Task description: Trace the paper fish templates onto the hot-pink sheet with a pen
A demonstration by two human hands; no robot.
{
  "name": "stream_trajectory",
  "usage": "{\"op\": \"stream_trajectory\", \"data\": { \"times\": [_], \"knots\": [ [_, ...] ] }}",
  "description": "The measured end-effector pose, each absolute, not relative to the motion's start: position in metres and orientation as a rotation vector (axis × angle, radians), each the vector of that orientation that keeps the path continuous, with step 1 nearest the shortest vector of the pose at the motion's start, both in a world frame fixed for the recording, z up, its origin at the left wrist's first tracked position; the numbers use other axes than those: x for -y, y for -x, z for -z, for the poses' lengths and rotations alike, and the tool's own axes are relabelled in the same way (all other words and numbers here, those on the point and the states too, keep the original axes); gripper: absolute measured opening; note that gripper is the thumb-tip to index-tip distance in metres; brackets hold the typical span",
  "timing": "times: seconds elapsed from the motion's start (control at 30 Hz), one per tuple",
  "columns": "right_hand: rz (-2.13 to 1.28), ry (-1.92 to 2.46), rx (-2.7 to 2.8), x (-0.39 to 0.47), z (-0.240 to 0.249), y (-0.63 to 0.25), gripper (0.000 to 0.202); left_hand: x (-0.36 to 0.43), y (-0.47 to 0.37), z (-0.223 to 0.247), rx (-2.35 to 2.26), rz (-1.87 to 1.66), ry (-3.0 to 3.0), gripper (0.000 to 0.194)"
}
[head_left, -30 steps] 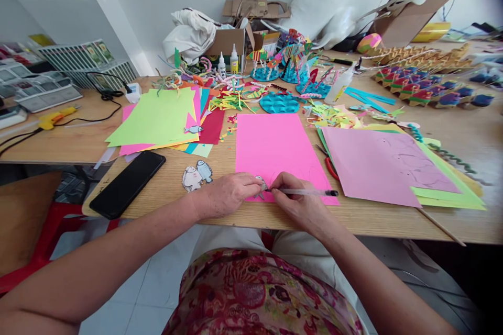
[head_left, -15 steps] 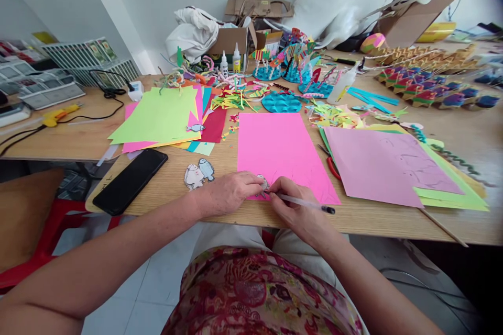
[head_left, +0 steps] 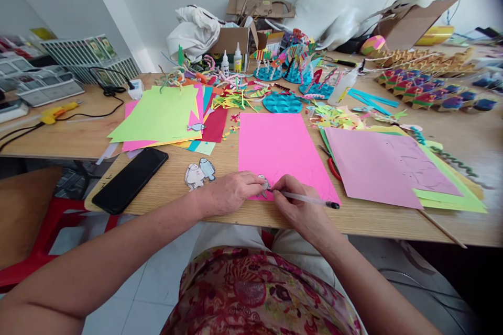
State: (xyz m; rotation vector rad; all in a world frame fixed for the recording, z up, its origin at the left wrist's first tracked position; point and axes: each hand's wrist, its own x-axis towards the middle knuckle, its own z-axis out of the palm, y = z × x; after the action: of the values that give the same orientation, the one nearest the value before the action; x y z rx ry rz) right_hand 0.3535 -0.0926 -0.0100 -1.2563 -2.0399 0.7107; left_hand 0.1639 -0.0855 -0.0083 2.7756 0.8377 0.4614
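So the small grey-white fish-shaped paper cutout [head_left: 262, 180] lies on the near edge of the bright pink rectangular paper sheet [head_left: 275, 141], tucked by the fingertips of the left hand [head_left: 231, 192]. That hand isn't clutching anything: it lies palm down, fingers stretched out, seemingly pinning the cutout. The right hand [head_left: 295, 201] has a slim clear-barrelled pen with a black end [head_left: 310, 198] pinched low near its point, which looks to be right at the cutout's right edge. Looks like tracing to me, so my two cents: press straight down with the left fingertips so the little shape can't creep, hug the edge with the pen, go light round the fins and tail, and lift to shift fingers rather than dragging. Faint pencil-like lines sit just right of it, partly behind the hand, so I'd mind any overlap.
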Motion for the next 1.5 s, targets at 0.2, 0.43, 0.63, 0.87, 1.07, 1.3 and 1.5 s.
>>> {"op": "stream_trajectory", "data": {
  "times": [0.2, 0.43, 0.63, 0.87, 1.07, 1.3, 1.5],
  "knots": [
    [-0.75, 1.242, 2.052, 0.097, 0.007, -0.351, 0.009, 0.086, -0.164, 0.01, -0.83, -0.486, -2.783, 0.028],
    [-0.789, 1.239, 2.041, 0.096, 0.007, -0.351, 0.009, 0.085, -0.163, 0.011, -0.809, -0.483, -2.813, 0.029],
    [-0.818, 1.233, 2.058, 0.097, 0.007, -0.353, 0.01, 0.082, -0.16, 0.007, -0.737, -0.43, -2.832, 0.031],
    [-0.859, 1.223, 2.082, 0.101, 0.004, -0.359, 0.01, 0.083, -0.16, 0.002, -0.737, -0.356, -2.828, 0.036],
    [-0.912, 1.224, 2.089, 0.102, 0.005, -0.363, 0.009, 0.083, -0.16, 0.0, -0.741, -0.32, -2.846, 0.034],
    [-0.912, 1.211, 2.107, 0.102, 0.002, -0.364, 0.01, 0.083, -0.16, 0.0, -0.754, -0.3, -2.86, 0.035],
    [-0.929, 1.205, 2.105, 0.102, 0.002, -0.364, 0.009, 0.083, -0.159, 0.002, -0.751, -0.323, -2.856, 0.034]
  ]
}}
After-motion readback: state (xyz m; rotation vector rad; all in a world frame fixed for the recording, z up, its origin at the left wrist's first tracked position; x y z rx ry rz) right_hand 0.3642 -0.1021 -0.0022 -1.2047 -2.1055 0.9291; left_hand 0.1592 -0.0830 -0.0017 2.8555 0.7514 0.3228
